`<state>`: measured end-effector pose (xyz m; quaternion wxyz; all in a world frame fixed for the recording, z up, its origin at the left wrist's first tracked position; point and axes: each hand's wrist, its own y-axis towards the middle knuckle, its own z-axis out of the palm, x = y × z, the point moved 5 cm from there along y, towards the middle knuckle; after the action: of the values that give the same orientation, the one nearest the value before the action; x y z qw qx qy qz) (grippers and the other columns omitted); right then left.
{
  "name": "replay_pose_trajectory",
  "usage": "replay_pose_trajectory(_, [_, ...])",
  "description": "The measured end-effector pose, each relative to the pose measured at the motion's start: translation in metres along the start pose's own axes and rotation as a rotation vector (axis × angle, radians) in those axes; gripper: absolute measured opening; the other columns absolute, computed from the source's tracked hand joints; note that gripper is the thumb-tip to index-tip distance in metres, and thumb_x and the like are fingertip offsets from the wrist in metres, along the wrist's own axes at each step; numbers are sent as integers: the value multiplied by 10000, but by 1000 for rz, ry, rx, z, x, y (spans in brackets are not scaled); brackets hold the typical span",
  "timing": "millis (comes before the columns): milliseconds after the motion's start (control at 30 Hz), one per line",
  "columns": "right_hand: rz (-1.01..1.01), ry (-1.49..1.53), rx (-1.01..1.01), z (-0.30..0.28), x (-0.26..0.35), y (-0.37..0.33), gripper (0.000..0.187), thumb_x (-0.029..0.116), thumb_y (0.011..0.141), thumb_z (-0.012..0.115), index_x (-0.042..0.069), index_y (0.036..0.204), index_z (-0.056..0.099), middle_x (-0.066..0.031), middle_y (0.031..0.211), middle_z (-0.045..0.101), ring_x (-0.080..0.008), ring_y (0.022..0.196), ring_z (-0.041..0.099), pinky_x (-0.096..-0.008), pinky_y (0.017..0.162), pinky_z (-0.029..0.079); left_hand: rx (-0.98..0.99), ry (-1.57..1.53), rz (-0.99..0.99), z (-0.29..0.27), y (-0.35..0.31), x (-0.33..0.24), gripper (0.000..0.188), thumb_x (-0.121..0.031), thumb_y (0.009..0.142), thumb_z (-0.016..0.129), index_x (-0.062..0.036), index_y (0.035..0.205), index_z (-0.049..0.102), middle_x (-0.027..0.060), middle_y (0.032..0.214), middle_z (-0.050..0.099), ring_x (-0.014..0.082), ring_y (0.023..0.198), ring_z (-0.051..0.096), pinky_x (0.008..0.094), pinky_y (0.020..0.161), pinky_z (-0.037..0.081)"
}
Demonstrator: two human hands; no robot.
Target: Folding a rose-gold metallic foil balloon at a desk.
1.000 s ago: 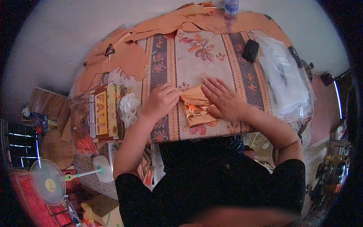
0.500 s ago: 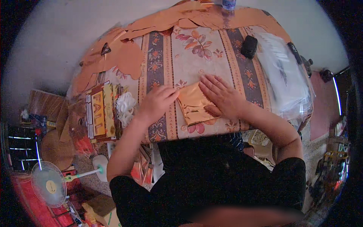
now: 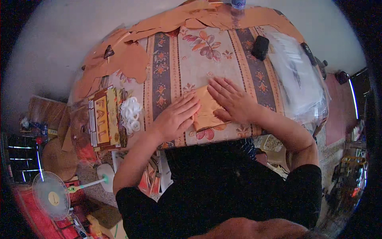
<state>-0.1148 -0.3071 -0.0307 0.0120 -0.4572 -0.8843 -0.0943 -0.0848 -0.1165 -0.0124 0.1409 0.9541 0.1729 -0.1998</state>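
Observation:
A shiny copper-orange packet point(image 3: 205, 107), flat and roughly square, lies on the patterned tablecloth near the table's front edge. My left hand point(image 3: 177, 115) lies over its left edge, fingers stretched out and close together. Across its upper right part rests my right hand point(image 3: 232, 99), palm down with the fingers extended and the thumb apart. Both hands press flat on the packet and neither grips it. What is inside the packet cannot be seen.
Left of my left hand are a pile of white rings point(image 3: 130, 115) and a stack of printed cards point(image 3: 105, 119). Clear plastic bags point(image 3: 296, 75) lie at the right, beside a black block point(image 3: 260, 47). Brown sheet material point(image 3: 167, 24) covers the far edge, where a bottle point(image 3: 238, 4) stands.
My left hand has moved right and flattened onto the packet's left side; before, its fingers were bent at the packet's upper left corner. My right hand has stayed in place.

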Motion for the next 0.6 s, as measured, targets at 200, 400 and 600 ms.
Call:
replay_pose_trajectory(200, [-9, -14, 19, 2, -1, 0, 724, 432, 916, 450, -43, 1426, 258, -214, 1505, 239, -335, 1418, 184, -428, 1161, 120, 122, 100, 36, 5, -4, 2, 524, -236, 905, 534, -9, 1366, 430, 161, 1442, 393, 301, 1383, 296, 432, 1155, 191])
replay_pose_trajectory(400, [-25, -27, 8, 6, -1, -1, 719, 431, 916, 448, -42, 1425, 263, -213, 1503, 244, -331, 1417, 191, -427, 1161, 121, 88, 111, -62, 10, -6, -5, 582, -373, 889, 560, -23, 1343, 459, 163, 1435, 406, 295, 1381, 305, 462, 1141, 188])
replay_pose_trajectory(600, [-33, -25, -16, 5, -1, -1, 710, 429, 919, 441, -47, 1417, 272, -222, 1499, 246, -337, 1413, 201, -436, 1159, 126, -92, 83, -136, 16, -7, -8, 605, -418, 848, 612, -15, 1283, 493, 169, 1419, 420, 301, 1380, 303, 480, 1138, 177])
